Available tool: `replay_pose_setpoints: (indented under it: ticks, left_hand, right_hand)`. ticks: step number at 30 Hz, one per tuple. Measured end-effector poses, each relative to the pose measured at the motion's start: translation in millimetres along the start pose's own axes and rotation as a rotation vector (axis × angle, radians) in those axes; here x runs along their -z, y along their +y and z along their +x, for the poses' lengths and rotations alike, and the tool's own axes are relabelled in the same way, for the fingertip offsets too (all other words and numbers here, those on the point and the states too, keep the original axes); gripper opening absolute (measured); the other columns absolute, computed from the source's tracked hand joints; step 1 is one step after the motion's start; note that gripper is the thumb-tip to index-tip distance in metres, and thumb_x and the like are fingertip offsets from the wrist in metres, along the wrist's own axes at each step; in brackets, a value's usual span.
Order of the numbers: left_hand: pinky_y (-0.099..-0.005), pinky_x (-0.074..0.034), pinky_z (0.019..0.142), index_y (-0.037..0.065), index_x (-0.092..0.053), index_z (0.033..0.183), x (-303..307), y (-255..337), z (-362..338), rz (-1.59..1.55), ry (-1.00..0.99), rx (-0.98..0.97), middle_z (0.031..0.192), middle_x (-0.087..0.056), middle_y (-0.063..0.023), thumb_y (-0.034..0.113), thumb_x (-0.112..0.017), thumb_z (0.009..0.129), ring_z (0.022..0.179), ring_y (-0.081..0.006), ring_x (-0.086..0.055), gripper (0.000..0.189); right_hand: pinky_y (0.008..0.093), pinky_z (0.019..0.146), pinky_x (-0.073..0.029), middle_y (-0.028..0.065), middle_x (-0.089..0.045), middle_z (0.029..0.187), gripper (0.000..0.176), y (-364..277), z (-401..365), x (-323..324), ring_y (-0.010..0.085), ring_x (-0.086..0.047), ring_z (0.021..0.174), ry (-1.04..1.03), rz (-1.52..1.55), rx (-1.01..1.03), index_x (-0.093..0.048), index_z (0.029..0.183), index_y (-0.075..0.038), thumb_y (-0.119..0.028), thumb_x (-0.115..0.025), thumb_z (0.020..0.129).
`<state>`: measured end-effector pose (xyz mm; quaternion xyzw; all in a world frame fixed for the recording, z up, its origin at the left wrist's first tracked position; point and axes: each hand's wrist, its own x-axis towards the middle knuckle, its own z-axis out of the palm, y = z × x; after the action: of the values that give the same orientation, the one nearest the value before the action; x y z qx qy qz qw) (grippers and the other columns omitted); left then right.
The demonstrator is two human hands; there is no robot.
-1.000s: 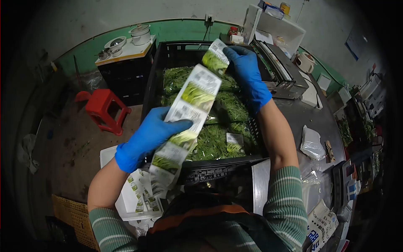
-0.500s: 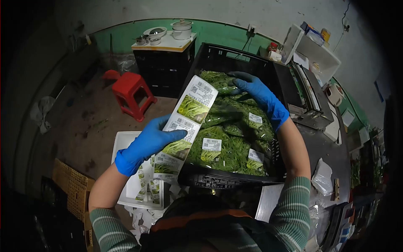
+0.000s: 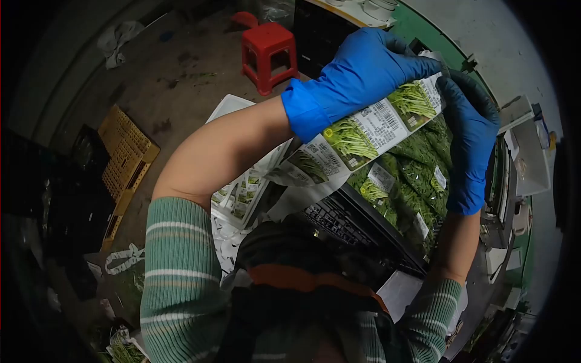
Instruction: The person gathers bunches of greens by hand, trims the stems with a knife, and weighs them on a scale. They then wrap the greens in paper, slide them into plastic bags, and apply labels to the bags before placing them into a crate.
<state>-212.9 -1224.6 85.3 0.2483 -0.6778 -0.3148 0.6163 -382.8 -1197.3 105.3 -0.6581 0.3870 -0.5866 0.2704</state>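
A long strip of printed labels (image 3: 382,125), with pictures of green stems, slants up across the view. My left hand (image 3: 366,69), in a blue glove, is closed on its upper end. At that same end, my right hand (image 3: 472,130), also gloved in blue, has its fingers bent and pinched against the label edge. Below both hands, clear bags of leafy greens (image 3: 417,158) lie in a black crate (image 3: 382,225). Several bags carry labels. The strip's lower end curls over the crate's near left corner, and my left hand hides part of the crate.
A white box (image 3: 229,104) with several label pieces inside stands left of the crate, partly behind my left arm. Beyond it is a red stool (image 3: 269,51). A yellow plastic pallet (image 3: 126,160) leans at the left. Machinery (image 3: 501,181) stands beyond my right forearm.
My view has turned to the right. My left hand has carried the label strip up to the right over the crate. The right hand has left the greens and met the strip's end.
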Motion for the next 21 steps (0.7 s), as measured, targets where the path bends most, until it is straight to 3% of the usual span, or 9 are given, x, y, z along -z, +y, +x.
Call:
replay_pose_setpoints:
  ticks: [4, 6, 8, 10, 11, 13, 18, 20, 21]
  left_hand:
    - [-0.0225, -0.045, 0.069, -0.002, -0.055, 0.100, 4.1, 21.2, -20.8, 0.023, -0.278, 0.435, 0.089, -0.061, -0.0064, 0.022, -0.067, 0.071, 0.075, -0.0104, -0.057, 0.040]
    - [-0.0239, -0.045, 0.069, -0.003, -0.055, 0.099, 10.8, 27.7, -40.7, -0.136, -0.373, 0.542, 0.089, -0.060, -0.0076, 0.019, -0.065, 0.071, 0.076, -0.0118, -0.057, 0.037]
    - [-0.0246, -0.045, 0.067, -0.003, -0.056, 0.098, 38.7, 31.8, -50.8, -0.134, -0.460, 0.687, 0.091, -0.060, -0.0087, 0.017, -0.063, 0.072, 0.079, -0.0123, -0.057, 0.033]
    - [-0.0242, -0.046, 0.069, -0.003, -0.054, 0.101, 72.3, 44.3, -56.1, 0.031, -0.312, 0.891, 0.091, -0.060, -0.0091, 0.015, -0.065, 0.071, 0.083, -0.0121, -0.056, 0.036]
    - [-0.0245, -0.046, 0.070, -0.004, -0.051, 0.106, 90.9, 40.3, -59.9, -0.018, -0.188, 0.877, 0.093, -0.059, -0.0099, 0.015, -0.065, 0.071, 0.084, -0.0125, -0.056, 0.042]
    - [-0.0248, -0.046, 0.072, -0.004, -0.048, 0.110, 102.1, 39.5, -62.1, -0.067, -0.047, 0.868, 0.095, -0.058, -0.0106, 0.014, -0.066, 0.070, 0.086, -0.0129, -0.055, 0.047]
    - [-0.0263, -0.044, 0.080, -0.003, -0.036, 0.121, 96.4, 51.4, -63.3, -0.137, -0.084, 0.810, 0.106, -0.053, -0.0122, 0.009, -0.067, 0.069, 0.090, -0.0148, -0.054, 0.062]
    - [-0.0264, -0.043, 0.082, -0.003, -0.036, 0.121, 94.2, 46.1, -60.6, -0.110, -0.118, 0.815, 0.107, -0.053, -0.0104, 0.009, -0.067, 0.070, 0.093, -0.0145, -0.052, 0.061]
    - [-0.0264, -0.043, 0.082, -0.003, -0.036, 0.121, 91.1, 44.3, -55.8, -0.111, -0.133, 0.806, 0.107, -0.053, -0.0104, 0.009, -0.067, 0.070, 0.093, -0.0145, -0.052, 0.061]
  right_hand:
    - [0.0239, 0.070, -0.045, 0.0073, -0.061, 0.083, 0.019, 13.7, 9.8, -15.7, 0.0122, -0.057, 0.074, 0.016, -0.030, 0.092, -0.061, 0.091, -0.001, -0.008, -0.063, 0.073]
    - [0.0242, 0.065, -0.045, 0.0068, -0.061, 0.080, 0.019, 23.7, 33.3, -5.3, 0.0116, -0.055, 0.069, 0.167, 0.053, -0.113, -0.061, 0.090, -0.001, -0.010, -0.062, 0.074]
    - [0.0233, 0.060, -0.044, 0.0057, -0.059, 0.074, 0.018, 67.2, 71.0, 42.9, 0.0109, -0.054, 0.065, 0.284, -0.052, 0.080, -0.060, 0.087, 0.000, -0.013, -0.061, 0.075]
    - [0.0224, 0.056, -0.042, 0.0045, -0.057, 0.070, 0.019, 89.8, 77.6, 70.4, 0.0108, -0.051, 0.061, 0.173, 0.252, -0.252, -0.058, 0.083, 0.001, -0.016, -0.061, 0.075]
    - [0.0226, 0.055, -0.040, 0.0032, -0.055, 0.066, 0.021, 99.7, 71.8, 76.8, 0.0109, -0.050, 0.058, -0.001, -0.198, -0.296, -0.058, 0.081, 0.001, -0.019, -0.061, 0.075]
    - [0.0248, 0.055, -0.040, 0.0036, -0.055, 0.066, 0.025, 129.9, 55.3, 64.0, 0.0102, -0.047, 0.057, -0.442, -0.418, -0.454, -0.059, 0.081, -0.003, -0.025, -0.064, 0.072]
    - [0.0385, 0.070, -0.046, 0.0153, -0.058, 0.091, 0.057, 188.0, 13.4, 20.1, 0.0314, -0.056, 0.083, -0.814, -1.504, -0.176, -0.054, 0.103, -0.010, -0.040, -0.071, 0.058]
    - [0.0393, 0.072, -0.046, 0.0155, -0.056, 0.100, 0.064, 155.3, 25.1, 12.5, 0.0310, -0.055, 0.087, -0.698, -1.580, -0.224, -0.045, 0.115, -0.014, -0.037, -0.069, 0.060]
    - [0.0387, 0.070, -0.046, 0.0155, -0.056, 0.099, 0.064, 142.5, 31.4, 15.0, 0.0287, -0.057, 0.085, -0.476, -1.318, -0.120, -0.046, 0.114, -0.011, -0.038, -0.069, 0.061]
